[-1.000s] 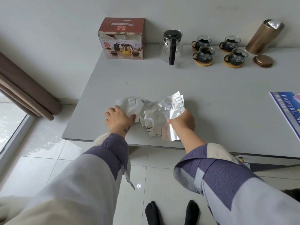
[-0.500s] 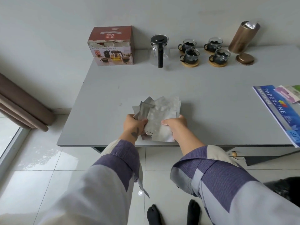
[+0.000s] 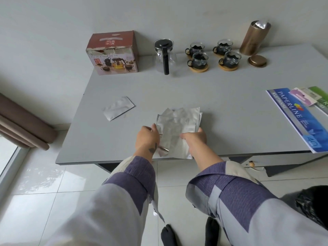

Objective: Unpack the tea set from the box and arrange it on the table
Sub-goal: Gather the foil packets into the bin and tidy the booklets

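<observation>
- L hand (image 3: 146, 137) + R hand (image 3: 194, 138) both grip foil pouch stack (image 3: 177, 125) at table (image 3: 230, 112) 6 o'clock edge.
- 1 loose foil pouch (image 3: 118, 108) at 9 o'clock.
- Box (image 3: 112, 53), glass teapot (image 3: 164, 55), 4 cups (image 3: 212, 55) at 12 o'clock.

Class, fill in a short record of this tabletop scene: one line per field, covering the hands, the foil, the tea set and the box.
Left hand: holds left edge of the silver foil pouch stack
Right hand: grips stack's right side
Loose silver foil pouch: flat on grey table, left of stack
Glass teapot with black lid: upright, at back
Four glass cups on wooden coasters: right of teapot
Red cardboard box: back left
</observation>
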{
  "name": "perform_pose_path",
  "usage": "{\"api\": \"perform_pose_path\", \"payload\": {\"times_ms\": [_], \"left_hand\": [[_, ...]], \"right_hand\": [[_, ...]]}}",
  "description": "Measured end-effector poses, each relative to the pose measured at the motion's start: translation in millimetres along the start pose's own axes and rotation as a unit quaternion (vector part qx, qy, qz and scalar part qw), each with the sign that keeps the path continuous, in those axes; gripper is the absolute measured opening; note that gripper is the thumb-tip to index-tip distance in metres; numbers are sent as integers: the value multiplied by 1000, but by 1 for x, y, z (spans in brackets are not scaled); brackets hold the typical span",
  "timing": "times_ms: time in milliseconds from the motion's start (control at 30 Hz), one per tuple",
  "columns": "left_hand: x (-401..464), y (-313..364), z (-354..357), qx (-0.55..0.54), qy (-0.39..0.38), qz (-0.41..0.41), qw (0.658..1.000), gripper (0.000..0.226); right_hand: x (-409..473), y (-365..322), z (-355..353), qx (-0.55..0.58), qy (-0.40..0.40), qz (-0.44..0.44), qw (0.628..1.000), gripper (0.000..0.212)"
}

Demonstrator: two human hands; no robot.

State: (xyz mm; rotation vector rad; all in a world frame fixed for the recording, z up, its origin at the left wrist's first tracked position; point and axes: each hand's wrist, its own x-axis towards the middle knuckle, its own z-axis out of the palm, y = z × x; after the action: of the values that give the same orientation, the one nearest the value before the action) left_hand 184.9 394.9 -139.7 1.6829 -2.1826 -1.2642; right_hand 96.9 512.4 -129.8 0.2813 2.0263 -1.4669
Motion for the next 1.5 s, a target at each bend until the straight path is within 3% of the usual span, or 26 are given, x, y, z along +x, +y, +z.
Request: {"api": "perform_pose_path", "payload": {"times_ms": [367, 567, 700, 867, 967, 1033, 1233, 1500], "left_hand": [[62, -16, -55, 160, 91, 80, 980, 42], [110, -20, -74, 275, 71, 101, 954, 56], [121, -24, -77, 323, 73, 81, 940, 58], [114, -22, -81, 472, 136, 169, 855, 32], [109, -23, -81, 514, 148, 212, 818, 31], [105, -24, -82, 504, 148, 217, 822, 29], [83, -15, -72, 303, 165, 150, 927, 28], [35, 8, -59, 249, 219, 191, 924, 27]], "right_hand": [[9, -18, 33, -96, -12, -68, 993, 46], [23, -28, 67, -148, -10, -106, 983, 34], [27, -30, 70, -136, -28, -92, 986, 51], [29, -31, 71, -137, -18, -85, 987, 51], [28, -29, 74, -143, -6, -87, 986, 49], [30, -26, 76, -138, 2, -88, 986, 48], [29, -28, 73, -113, -5, -75, 991, 45], [22, -13, 47, -32, 14, -33, 999, 42]]}}
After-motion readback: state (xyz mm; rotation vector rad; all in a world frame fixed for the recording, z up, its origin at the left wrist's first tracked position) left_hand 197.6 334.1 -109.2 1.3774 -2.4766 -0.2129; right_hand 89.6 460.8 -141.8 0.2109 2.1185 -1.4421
